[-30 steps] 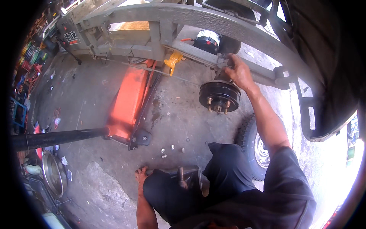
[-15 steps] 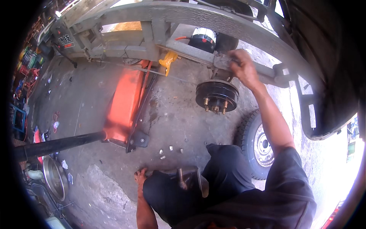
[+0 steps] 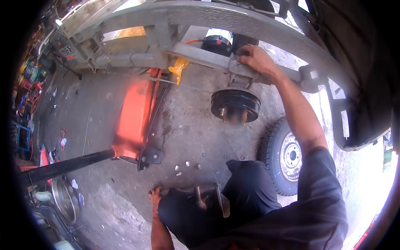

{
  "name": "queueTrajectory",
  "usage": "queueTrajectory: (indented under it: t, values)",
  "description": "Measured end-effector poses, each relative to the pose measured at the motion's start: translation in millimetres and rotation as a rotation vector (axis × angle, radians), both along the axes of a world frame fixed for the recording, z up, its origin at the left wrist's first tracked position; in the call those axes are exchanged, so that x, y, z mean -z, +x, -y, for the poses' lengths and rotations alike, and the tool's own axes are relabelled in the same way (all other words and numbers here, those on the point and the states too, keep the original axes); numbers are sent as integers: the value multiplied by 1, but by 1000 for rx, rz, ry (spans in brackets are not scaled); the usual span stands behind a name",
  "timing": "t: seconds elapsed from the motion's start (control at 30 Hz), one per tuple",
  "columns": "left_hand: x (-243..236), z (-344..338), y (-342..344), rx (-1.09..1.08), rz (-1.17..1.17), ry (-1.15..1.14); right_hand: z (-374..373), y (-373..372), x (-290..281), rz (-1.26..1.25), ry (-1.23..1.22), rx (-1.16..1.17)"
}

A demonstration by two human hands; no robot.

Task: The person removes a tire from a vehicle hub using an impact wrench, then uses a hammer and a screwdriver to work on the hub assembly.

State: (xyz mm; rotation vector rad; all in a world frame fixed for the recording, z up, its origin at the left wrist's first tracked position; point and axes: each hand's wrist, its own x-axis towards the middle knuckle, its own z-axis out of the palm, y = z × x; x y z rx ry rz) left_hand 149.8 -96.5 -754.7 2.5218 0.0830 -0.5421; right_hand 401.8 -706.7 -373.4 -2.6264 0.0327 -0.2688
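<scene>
Reaching up and forward, my right hand (image 3: 257, 59) lays bent fingers on a grey block of the axle beam (image 3: 233, 63). Below it hangs a black brake drum (image 3: 236, 104) with brass-coloured studs; its lower middle is blurred. My left hand (image 3: 155, 195) is low beside my left knee, its fingers curled at the end of a metal bracket (image 3: 223, 202). That bracket lies across my lap, with a round pin and a flat plate standing up from it. Several small nuts (image 3: 178, 173) are scattered on the floor ahead of my knees.
An orange floor jack (image 3: 135, 112) with a long black handle (image 3: 71, 162) stands left under the grey vehicle frame (image 3: 200, 13). A wheel with tyre (image 3: 290, 156) lies by my right knee. At far left is a metal rim (image 3: 66, 201). A yellow piece (image 3: 178, 68) hangs near the jack.
My right hand has moved slightly left and forward, its fingers now settled on the grey block. My left hand stays beside the knee. The view has shifted a little.
</scene>
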Motion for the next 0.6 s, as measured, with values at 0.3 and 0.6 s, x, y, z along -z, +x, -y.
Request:
queueTrajectory:
  t: [0.3, 0.6]
  values:
    - [-25, 7, 2, 26, -13, 29, -9, 10, 0, 24, 24, 85]
    - [-26, 17, 4, 22, -1, 48, -4, 10, 5, 26, -202, 85]
